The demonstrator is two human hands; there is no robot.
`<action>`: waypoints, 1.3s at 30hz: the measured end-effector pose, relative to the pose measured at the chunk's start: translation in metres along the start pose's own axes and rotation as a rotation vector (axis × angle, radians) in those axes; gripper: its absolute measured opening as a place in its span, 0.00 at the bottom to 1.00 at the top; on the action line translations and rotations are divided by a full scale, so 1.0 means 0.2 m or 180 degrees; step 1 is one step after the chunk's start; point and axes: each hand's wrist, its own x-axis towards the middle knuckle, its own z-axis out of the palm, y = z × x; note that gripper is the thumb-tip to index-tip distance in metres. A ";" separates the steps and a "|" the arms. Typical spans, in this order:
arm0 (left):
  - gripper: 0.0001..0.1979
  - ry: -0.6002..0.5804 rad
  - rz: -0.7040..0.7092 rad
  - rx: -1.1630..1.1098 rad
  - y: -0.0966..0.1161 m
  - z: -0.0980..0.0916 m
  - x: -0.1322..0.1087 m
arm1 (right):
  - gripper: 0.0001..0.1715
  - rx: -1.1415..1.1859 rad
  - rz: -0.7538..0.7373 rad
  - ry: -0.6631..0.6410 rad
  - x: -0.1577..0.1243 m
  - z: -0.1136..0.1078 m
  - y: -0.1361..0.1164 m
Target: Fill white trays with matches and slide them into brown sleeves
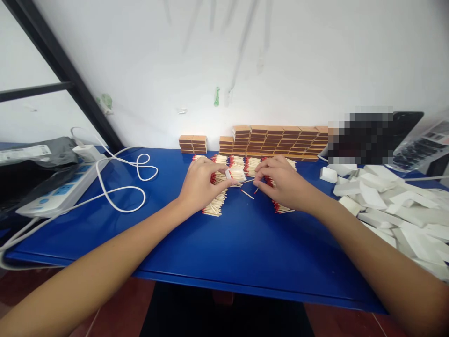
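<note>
Forearms (115,255) span the tabletop (217,252); left fingers (223,185) pinch a match-holding tray (237,176) at centre, right fingers (264,187) nearly meet (gripping anything? can't tell). Match piles (214,206) remain unboxed; boxes (280,142) stand stacked behind.

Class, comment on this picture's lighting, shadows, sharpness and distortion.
Head view: the white wall is bright, the area beneath the blue table dark; head view: grey streaks, possibly shadows, mark the upper wall; head view: coarse pixel blocks hide part of a dark object; head view: the matches look slightly soft, and left forearm and right forearm seem stretched toward the lower corners.
</note>
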 end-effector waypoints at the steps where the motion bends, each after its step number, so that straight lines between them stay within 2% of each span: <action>1: 0.18 -0.0002 -0.0005 0.0004 0.00 0.00 0.00 | 0.11 -0.0013 -0.0024 -0.0083 0.00 -0.01 0.01; 6: 0.19 -0.0033 -0.0014 0.0070 -0.01 0.00 0.00 | 0.06 -0.0120 0.0013 -0.0370 -0.02 -0.06 0.05; 10: 0.18 -0.0014 0.0030 0.0047 -0.01 0.00 0.00 | 0.03 -0.0315 0.0118 -0.0529 -0.02 -0.03 0.05; 13: 0.19 0.0012 0.0020 0.0044 -0.01 0.01 0.00 | 0.07 -0.0461 0.0117 -0.0580 -0.02 0.00 0.02; 16: 0.18 0.0016 0.0033 0.0023 0.00 0.01 0.00 | 0.11 -0.0507 0.0132 -0.0553 -0.02 0.01 -0.03; 22: 0.18 0.0035 0.0077 0.0034 -0.01 0.00 0.00 | 0.10 -0.0286 0.0205 -0.0407 -0.02 0.03 -0.13; 35: 0.18 0.0056 0.0090 0.0005 -0.01 0.01 0.00 | 0.12 0.0019 0.0255 -0.0340 -0.02 0.05 -0.15; 39: 0.18 0.0024 0.0066 0.0033 -0.01 0.00 0.00 | 0.07 0.0087 0.0171 -0.0363 -0.02 0.05 -0.16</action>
